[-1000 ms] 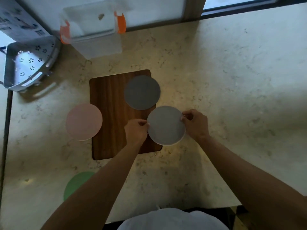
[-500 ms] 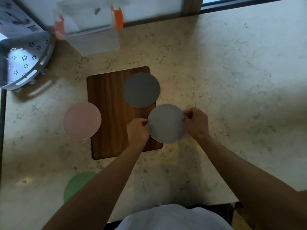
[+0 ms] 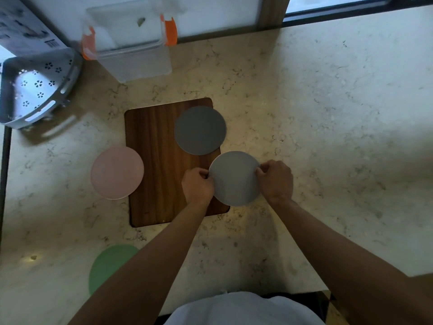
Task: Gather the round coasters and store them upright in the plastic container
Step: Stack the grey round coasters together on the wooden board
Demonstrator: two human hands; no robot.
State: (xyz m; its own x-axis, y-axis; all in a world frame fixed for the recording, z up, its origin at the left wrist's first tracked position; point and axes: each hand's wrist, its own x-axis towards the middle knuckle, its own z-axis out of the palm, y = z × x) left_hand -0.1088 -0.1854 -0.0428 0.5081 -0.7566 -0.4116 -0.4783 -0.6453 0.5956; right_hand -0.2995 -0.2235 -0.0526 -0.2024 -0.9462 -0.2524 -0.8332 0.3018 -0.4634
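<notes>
A light grey round coaster (image 3: 234, 178) lies half over the lower right corner of the wooden board (image 3: 152, 165). My left hand (image 3: 198, 185) pinches its left edge and my right hand (image 3: 275, 180) pinches its right edge. A dark grey coaster (image 3: 200, 130) rests on the board's upper right. Left of the board lies a pink coaster (image 3: 117, 172). A green coaster (image 3: 107, 266) sits near the counter's front, partly hidden by my left forearm. The clear plastic container (image 3: 133, 57) with orange clips stands open at the back left.
A white perforated corner rack (image 3: 35, 90) stands at the far left beside the container. A printed box (image 3: 21, 26) leans behind it. The marble counter (image 3: 328, 113) stretches to the right, with a window sill along the back.
Both hands keep their pinch on the light grey coaster in nearly the same place. The view has shifted slightly.
</notes>
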